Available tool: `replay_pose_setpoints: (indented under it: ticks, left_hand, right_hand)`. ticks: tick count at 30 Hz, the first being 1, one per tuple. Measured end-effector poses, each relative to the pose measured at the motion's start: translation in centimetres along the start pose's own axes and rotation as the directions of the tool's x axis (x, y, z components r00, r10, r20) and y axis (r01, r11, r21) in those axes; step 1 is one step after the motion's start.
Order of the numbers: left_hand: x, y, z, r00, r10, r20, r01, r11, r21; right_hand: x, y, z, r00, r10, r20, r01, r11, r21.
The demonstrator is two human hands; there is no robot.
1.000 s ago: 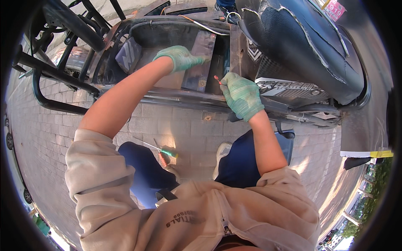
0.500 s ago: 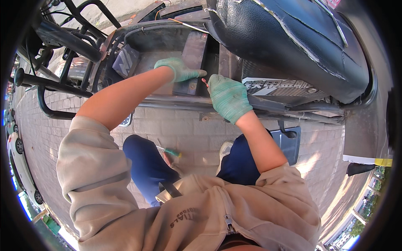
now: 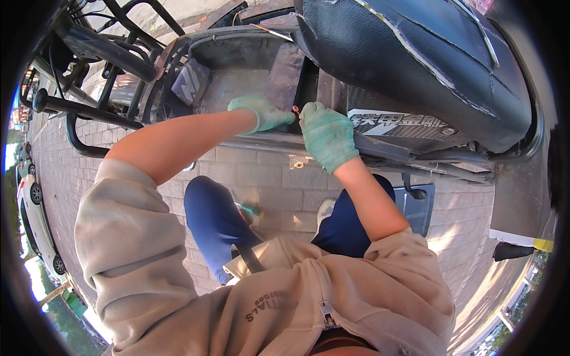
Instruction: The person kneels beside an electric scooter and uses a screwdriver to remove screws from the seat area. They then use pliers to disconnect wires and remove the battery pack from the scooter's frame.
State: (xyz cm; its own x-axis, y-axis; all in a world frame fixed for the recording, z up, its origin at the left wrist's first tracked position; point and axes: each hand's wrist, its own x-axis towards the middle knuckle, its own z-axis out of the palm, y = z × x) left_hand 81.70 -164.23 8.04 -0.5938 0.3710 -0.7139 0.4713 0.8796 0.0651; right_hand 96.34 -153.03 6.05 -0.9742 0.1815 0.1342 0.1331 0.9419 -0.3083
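Note:
Both my hands wear green knit gloves and meet over the side of a scooter's open floor compartment (image 3: 234, 83). My right hand (image 3: 328, 135) is closed in a pinch on a short red wire (image 3: 295, 109), whose end pokes out past the fingers. Right beside that end are the tips of my left hand (image 3: 260, 113), held together; what they grip, if anything, is hidden. Under the left hand's far side lies a dark, box-like block (image 3: 286, 70) in the compartment. The black scooter seat (image 3: 409, 53), its covering torn along the seams, rises at the right.
A grey and white block (image 3: 190, 82) sits at the compartment's left end. Black tube bars (image 3: 89, 113) stick out at the left. On the brick paving (image 3: 279, 178), a green-handled screwdriver (image 3: 252, 210) lies between my knees. A dark blue panel (image 3: 417, 207) lies to the right.
My left hand has moved down and right, bringing its fingertips against the red wire's end. My right hand stays pinched on the wire. The whole view has shifted slightly.

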Motion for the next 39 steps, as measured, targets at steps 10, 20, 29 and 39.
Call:
replay_pose_setpoints:
  ticks: [10,20,29,39]
  left_hand:
    - [2.9,-2.5,1.0,0.981,0.158,0.11,-0.106,0.92,-0.376]
    - [5.6,-4.2,0.3,0.859,0.406,0.312,-0.134,0.766,-0.628]
    - [6.4,-5.8,0.5,0.754,0.517,0.405,-0.049,0.659,-0.751]
    - [6.6,-5.9,1.0,0.775,0.526,0.349,-0.079,0.629,-0.773]
  right_hand:
    - [1.0,-0.9,-0.9,0.981,0.079,0.176,-0.068,0.996,-0.064]
    - [0.9,-1.2,-1.6,0.982,0.094,0.163,-0.097,0.995,0.007]
    - [2.6,-1.4,-2.4,0.939,0.037,0.341,0.002,0.993,-0.114]
    - [3.8,-0.7,-2.4,0.92,-0.212,0.328,0.267,0.955,-0.132]
